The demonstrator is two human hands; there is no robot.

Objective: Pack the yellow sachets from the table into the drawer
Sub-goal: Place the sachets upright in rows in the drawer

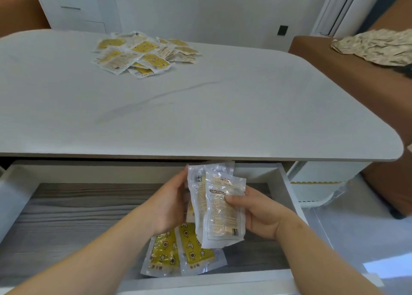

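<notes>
Both my hands hold a small stack of sachets point(217, 207) upright over the open drawer point(66, 216), their pale printed backs facing me. My right hand point(258, 214) pinches the stack from the right, thumb across the front sachet. My left hand point(171, 203) grips its left edge. Two yellow sachets point(178, 252) lie face up on the drawer's wood-grain floor, just below the stack, near the front wall. A loose pile of several yellow sachets point(145, 54) sits on the far part of the white table point(200, 116).
The drawer's white side walls point(283, 187) frame the opening beneath the table's edge. A brown sofa point(356, 89) with a patterned cloth point(374, 47) stands to the right. A white cabinet point(78, 11) with more sachets on top stands at the back left.
</notes>
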